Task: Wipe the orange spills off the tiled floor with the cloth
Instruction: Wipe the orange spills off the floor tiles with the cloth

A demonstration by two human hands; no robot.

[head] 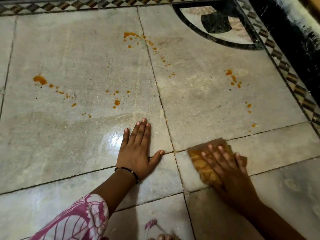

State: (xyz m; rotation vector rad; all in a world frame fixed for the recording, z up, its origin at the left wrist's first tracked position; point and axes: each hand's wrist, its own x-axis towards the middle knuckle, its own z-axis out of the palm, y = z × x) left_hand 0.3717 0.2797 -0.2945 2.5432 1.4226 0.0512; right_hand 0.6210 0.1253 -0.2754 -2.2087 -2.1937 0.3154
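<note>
The right hand (223, 163) presses flat on the cloth (204, 163) to scrub the tiled floor (78, 54); the left hand (138, 149), fingers straight, braces nearby; orange spills (40, 80) remain.

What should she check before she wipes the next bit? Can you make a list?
1. Cloth under the right hand, flat on the floor: ok.
2. Left hand braced flat on the tile, off the spills: ok.
3. Spills left to wipe: not ok; the big drop on the far left, the splatter at the top and the drops on the right remain.
4. Cloth clean enough: cannot tell; it is orange and blurred.
5. Wet shiny patch by the left hand: not ok, may be slippery.
</note>
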